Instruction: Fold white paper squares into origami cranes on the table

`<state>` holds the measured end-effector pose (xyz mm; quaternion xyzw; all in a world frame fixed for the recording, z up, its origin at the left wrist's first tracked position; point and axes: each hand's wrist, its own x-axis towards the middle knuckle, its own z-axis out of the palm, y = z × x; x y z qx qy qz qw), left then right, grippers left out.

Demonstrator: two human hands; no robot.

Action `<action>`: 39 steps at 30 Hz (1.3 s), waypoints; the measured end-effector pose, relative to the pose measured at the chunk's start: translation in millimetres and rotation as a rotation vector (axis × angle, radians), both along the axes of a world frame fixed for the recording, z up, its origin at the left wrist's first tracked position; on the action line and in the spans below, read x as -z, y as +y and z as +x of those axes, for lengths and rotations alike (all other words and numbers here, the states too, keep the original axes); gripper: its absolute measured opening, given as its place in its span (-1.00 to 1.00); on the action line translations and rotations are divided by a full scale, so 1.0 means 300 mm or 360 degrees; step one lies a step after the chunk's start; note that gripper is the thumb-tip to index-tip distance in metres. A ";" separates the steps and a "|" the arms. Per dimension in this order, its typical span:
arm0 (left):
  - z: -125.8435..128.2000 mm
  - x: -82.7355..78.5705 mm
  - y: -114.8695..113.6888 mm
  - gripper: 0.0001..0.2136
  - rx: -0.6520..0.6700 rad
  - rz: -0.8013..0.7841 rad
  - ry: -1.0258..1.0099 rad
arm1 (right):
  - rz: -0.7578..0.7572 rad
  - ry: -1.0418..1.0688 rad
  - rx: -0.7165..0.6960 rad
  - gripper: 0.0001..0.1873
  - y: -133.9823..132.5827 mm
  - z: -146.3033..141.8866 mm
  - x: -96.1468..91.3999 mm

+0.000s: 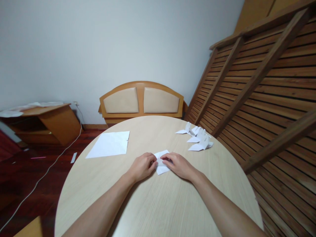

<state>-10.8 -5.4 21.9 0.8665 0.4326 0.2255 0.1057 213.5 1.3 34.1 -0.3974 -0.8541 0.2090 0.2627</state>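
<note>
A small folded sheet of white paper [162,170] lies near the middle of the round table [153,204], with both my hands on it. My left hand [145,166] grips its left edge, thumb and fingers closed together. From the other side my right hand [178,164] pinches the paper near its right edge. A crease or flap runs across the paper between the fingertips. Beyond my right hand stand several folded white paper figures [201,141], bunched close together. Flat at the left of the table is a larger white sheet [108,144] with a small tear in its right edge.
Behind the table stands a wooden headboard [140,98] with cream panels. A slatted wooden frame [271,82] leans along the right side. At the left, a low wooden desk [56,123] stands against the wall, and a white cable [53,168] trails over the dark red floor.
</note>
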 end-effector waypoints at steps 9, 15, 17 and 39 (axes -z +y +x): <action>0.011 -0.002 -0.010 -0.73 -0.0028 0.0111 0.0005 | -0.0151 0.0035 0.0011 -0.76 0.024 0.051 0.016; 0.006 0.015 -0.006 -0.58 0.0380 0.0103 0.0128 | -0.0071 0.0055 -0.0009 -0.76 0.029 0.045 0.011; 0.002 0.021 -0.001 -0.60 0.0346 0.0062 0.0175 | -0.0027 0.0041 -0.0043 -0.74 0.026 0.043 0.007; -0.025 0.020 0.000 -0.51 -0.0026 -0.0152 0.0405 | -0.0365 -0.0801 0.0277 -0.09 -0.074 0.023 -0.048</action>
